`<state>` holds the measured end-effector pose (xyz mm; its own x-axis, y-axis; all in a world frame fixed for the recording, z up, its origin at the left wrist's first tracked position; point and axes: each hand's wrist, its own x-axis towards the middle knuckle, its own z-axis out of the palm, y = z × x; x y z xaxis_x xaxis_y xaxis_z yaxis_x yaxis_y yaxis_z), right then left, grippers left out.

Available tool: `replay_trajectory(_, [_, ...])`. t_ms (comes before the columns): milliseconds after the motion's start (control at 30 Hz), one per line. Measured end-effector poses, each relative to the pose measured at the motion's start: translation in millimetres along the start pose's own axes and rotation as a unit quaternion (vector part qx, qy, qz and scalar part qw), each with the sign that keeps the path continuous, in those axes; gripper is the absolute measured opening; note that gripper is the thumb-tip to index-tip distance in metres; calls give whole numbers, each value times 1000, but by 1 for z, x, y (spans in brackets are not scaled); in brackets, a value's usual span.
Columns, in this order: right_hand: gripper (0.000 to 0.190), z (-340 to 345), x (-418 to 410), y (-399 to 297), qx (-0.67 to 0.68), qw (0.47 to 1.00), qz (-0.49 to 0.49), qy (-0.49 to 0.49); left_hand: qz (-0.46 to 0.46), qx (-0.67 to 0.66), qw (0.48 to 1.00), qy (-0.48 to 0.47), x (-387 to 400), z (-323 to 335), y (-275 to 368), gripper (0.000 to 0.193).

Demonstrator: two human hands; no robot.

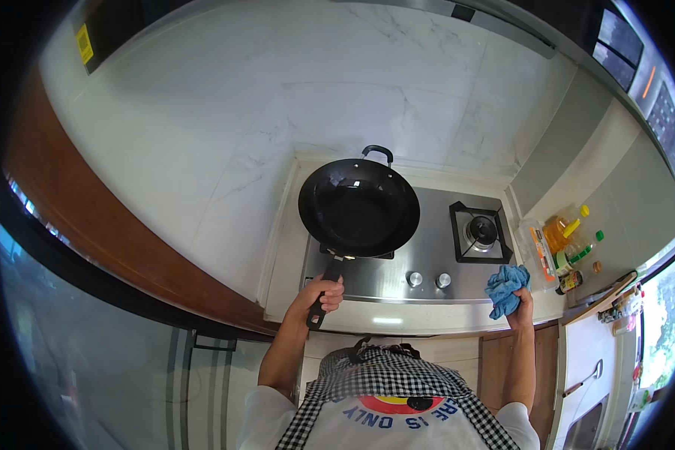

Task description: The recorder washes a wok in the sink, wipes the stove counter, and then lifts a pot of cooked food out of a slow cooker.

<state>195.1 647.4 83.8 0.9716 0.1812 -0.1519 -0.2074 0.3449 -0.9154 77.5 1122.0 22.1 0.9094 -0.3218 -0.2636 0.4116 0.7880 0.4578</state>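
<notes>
My left hand [324, 294] grips the long black handle of a wok [360, 208]. The wok sits over the left burner of a stainless steel gas hob [427, 242] and mostly hides that burner. Its dark inner surface is shiny, and a small loop handle [378, 151] sticks out at the far side. In my right hand [522, 310] is a crumpled blue cloth [507, 289], held above the hob's front right corner. Two metal knobs [414, 279] are on the front of the hob.
The right burner [482, 230] carries a square black pan support. To its right stand a clear plastic container [535, 253], an oil bottle with a yellow cap [557, 233] and several other bottles. A spatula [585, 379] lies on the white counter farther right. Marble-patterned wall [343, 112] rises behind the hob.
</notes>
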Motion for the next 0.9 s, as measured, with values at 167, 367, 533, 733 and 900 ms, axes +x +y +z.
replay_trajectory(167, [61,15,-7,29,13,999,35,6,-22,10,1000,-9,-6,-22,10,13])
replay_trajectory(367, [61,63,-11,67,-18,999,26,-38,-48,15,999,2,-3,-47,24,13])
replay_trajectory(533, [44,57,2,130,-315,947,65,-23,-86,32,996,-12,-5,-39,37,12])
replay_trajectory(733, [56,173,-20,166,-575,799,-172,-32,-125,9,991,-43,-3,-55,48,9])
replay_trajectory(900, [78,236,-35,286,-658,666,-245,-251,-137,14,989,-58,-1,-54,44,23])
